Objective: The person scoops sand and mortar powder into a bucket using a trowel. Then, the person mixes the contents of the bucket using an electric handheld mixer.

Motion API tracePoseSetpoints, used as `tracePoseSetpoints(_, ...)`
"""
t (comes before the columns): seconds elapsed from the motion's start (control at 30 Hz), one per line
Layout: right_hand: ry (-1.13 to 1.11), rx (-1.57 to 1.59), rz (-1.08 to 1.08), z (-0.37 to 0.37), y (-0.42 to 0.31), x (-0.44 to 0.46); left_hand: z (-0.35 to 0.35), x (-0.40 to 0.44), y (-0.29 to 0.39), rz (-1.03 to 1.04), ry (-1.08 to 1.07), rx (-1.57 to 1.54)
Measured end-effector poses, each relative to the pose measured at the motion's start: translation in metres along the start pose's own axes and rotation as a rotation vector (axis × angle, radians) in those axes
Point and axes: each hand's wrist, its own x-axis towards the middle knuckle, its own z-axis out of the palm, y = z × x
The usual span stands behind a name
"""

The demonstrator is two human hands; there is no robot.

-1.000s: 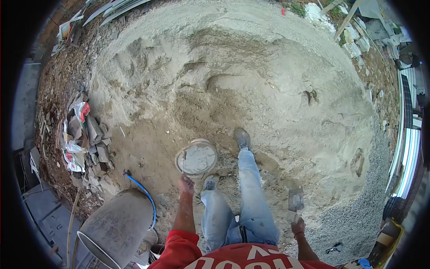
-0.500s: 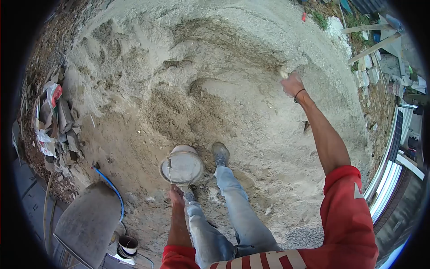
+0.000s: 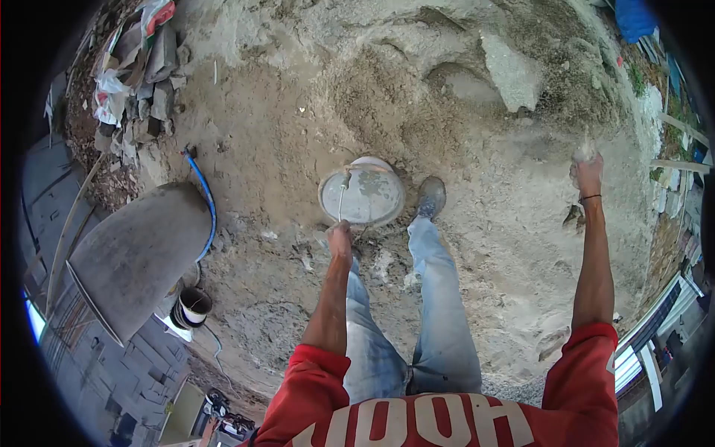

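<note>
A round, pale grey bucket (image 3: 372, 195) stands on the sandy ground in front of my feet, with a whitish patchy surface seen from above. My left hand (image 3: 339, 240) is closed at the near end of its thin light handle (image 3: 342, 200). Far out to the right, my right hand (image 3: 588, 175) is a closed fist over the sand. A blurred whitish tip shows above this fist; I cannot make out what it belongs to. Left of that hand, a pale, sharp-edged patch (image 3: 512, 74) shows against the dug sand (image 3: 395, 97).
Stones and torn bags (image 3: 145, 67) are heaped at upper left. A large grey curved sheet-like object (image 3: 141, 257), a blue hose (image 3: 205, 186) and a small dark bucket (image 3: 192, 307) lie to the left. Wooden poles (image 3: 681, 165) stick in from the right edge.
The view has shifted, so the bucket and my feet appear higher and farther right. My right arm now reaches out straighter to the right. The pale patch over the sand is new.
</note>
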Motion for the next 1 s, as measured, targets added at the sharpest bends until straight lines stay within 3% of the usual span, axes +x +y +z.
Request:
tracePoseSetpoints(0.17, -0.100, -0.072, -0.008, 0.064, 0.013, -0.080, -0.024, 0.006, 0.031, 0.008, 0.028, 0.087)
tracePoseSetpoints(0.23, -0.154, -0.039, -0.005, 0.106, 0.028, -0.120, -0.033, -0.004, 0.054, 0.117, 0.045, 0.236)
tracePoseSetpoints(0.37, -0.328, -0.071, 0.087, 0.190, 0.046, -0.215, -0.064, -0.005, 0.076, 0.089, 0.072, 0.404)
tracePoseSetpoints(0.5, -0.553, -0.191, 0.141, 0.264, 0.057, -0.293, -0.083, 0.018, 0.066, 0.198, 0.166, 0.449)
tracePoseSetpoints(0.57, -0.626, -0.302, -0.184, 0.303, 0.068, -0.316, -0.095, 0.009, 0.092, 0.072, 0.066, 0.429)
tracePoseSetpoints(0.7, -0.958, -0.548, 0.085, 0.389, 0.038, -0.322, -0.113, 0.040, 0.059, 0.167, 0.139, 0.472)
tracePoseSetpoints(0.77, -1.123, -0.457, 0.420, 0.434, -0.021, -0.320, -0.122, 0.050, 0.064, 0.098, 0.118, 0.428)
tracePoseSetpoints(0.8, -1.120, -0.464, 0.415, 0.455, -0.024, -0.312, -0.124, 0.051, 0.067, 0.100, 0.116, 0.419)
tracePoseSetpoints(0.87, -1.382, -0.302, 0.723, 0.481, -0.018, -0.305, -0.131, 0.050, 0.065, 0.082, 0.031, 0.385)
tracePoseSetpoints(1.0, -1.340, -0.549, 0.534, 0.455, -0.032, -0.317, -0.142, 0.065, 0.059, 0.082, 0.065, 0.285)
